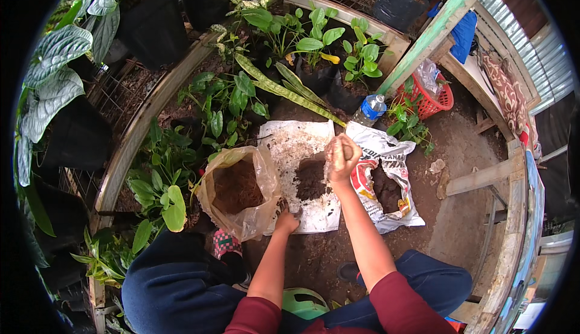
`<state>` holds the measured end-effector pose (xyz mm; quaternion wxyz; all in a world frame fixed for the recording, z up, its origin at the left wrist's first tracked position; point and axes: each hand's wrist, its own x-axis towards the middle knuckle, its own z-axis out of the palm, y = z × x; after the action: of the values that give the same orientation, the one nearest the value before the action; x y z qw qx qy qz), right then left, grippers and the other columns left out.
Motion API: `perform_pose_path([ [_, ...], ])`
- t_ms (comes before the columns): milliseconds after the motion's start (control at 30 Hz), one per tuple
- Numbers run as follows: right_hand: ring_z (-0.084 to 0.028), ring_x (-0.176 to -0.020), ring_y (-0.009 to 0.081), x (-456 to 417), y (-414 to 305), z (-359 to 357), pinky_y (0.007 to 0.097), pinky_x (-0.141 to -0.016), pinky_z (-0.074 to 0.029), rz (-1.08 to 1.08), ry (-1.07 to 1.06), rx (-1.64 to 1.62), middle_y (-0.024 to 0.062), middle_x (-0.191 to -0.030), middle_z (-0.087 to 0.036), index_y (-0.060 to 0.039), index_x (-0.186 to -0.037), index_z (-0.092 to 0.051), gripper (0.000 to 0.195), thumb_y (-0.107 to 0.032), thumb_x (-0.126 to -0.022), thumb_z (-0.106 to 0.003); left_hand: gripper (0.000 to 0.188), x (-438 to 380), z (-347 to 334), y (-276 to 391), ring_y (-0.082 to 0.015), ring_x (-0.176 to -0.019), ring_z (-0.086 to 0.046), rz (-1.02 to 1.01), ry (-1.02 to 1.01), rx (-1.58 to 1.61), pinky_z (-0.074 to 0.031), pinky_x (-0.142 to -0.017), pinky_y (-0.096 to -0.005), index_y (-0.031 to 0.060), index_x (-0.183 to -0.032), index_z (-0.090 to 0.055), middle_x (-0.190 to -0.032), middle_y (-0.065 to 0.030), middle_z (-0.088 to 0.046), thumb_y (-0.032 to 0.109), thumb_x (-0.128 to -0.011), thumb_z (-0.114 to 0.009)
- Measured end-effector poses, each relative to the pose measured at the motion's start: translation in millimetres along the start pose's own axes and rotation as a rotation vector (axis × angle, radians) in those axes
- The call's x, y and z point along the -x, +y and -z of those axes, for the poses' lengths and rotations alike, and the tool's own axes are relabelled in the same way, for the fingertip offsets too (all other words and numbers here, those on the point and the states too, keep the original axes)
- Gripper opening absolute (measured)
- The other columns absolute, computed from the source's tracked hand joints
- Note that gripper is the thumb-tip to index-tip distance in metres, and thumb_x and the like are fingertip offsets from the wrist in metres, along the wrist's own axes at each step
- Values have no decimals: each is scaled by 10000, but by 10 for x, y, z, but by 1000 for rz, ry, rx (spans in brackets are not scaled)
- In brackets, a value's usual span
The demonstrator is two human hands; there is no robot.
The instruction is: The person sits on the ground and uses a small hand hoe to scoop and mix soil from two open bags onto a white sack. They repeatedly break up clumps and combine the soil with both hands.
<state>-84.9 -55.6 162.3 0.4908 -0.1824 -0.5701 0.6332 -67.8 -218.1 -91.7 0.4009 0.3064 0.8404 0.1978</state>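
Note:
My right hand (343, 158), soiled, is closed in a fist just right of a dark heap of soil (312, 180); a yellow-edged snake plant leaf (290, 94) runs down to just above it. Whether the fist holds anything is hidden. The soil lies on a white sheet or flattened sack (326, 220). On that sheet's lower left edge rests my left hand (287, 220), beside a clear plastic bag (267, 171) of brown fibrous material. To the right lies a torn white printed sack (410, 207) with dark soil showing through its opening.
A water bottle (370, 109) and a red plastic basket (437, 100) stand at the upper right. Potted leafy plants (315, 39) line the back and left. A green-painted post (430, 35) slants across the upper right. Below my arms is a green plastic object (303, 304). Wooden framing (516, 198) borders the right.

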Motion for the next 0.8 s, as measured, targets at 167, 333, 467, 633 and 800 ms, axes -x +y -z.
perform_pose_path([
  [167, -421, -483, 63, -6, -291, -146, 200, -430, -309, 43, -5, -133, 4, -582, -470, 8, -747, -519, 184, -134, -855, -565, 495, 32, -58, -187, -347, -1212, -409, 7, 14, -35, -355, -997, -355, 151, -1251, -512, -1457, -194, -145, 247, -766, -505],
  [333, -506, -619, 99, -252, 496, 122, 243, -589, -433, 72, 162, 128, 68, -690, -561, 67, -874, -563, 198, -110, -819, -634, 539, -100, -40, 1, -352, -1186, -433, -58, 8, -20, -366, -984, -364, 2, -1249, -469, -1402, -238, -259, 228, -760, -502],
  [467, -484, -560, 70, -172, -54, -308, 206, -518, -380, -13, 14, -18, 26, -637, -526, 53, -778, -573, 189, -123, -842, -599, 589, 22, -75, -309, -353, -1175, -443, 18, 53, 26, -371, -978, -367, -121, -1227, -419, -1323, -271, -373, 212, -747, -495],
  [633, -519, -600, 135, -194, 605, 145, 267, -601, -429, 175, 215, 283, 61, -635, -547, 75, -811, -569, 170, -92, -812, -599, 611, -46, 74, 174, -349, -1191, -428, -69, -59, -80, -351, -998, -363, -62, -1287, -377, -1379, -255, -291, 224, -758, -488],
  [800, -463, -549, 51, -171, -210, -423, 195, -487, -364, 30, 18, -58, 17, -643, -533, 34, -743, -541, 169, -90, -848, -585, 463, 104, -37, -333, -342, -1230, -387, 78, 104, 135, -327, -1023, -360, 225, -1265, -503, -1466, -204, -84, 286, -808, -468],
])
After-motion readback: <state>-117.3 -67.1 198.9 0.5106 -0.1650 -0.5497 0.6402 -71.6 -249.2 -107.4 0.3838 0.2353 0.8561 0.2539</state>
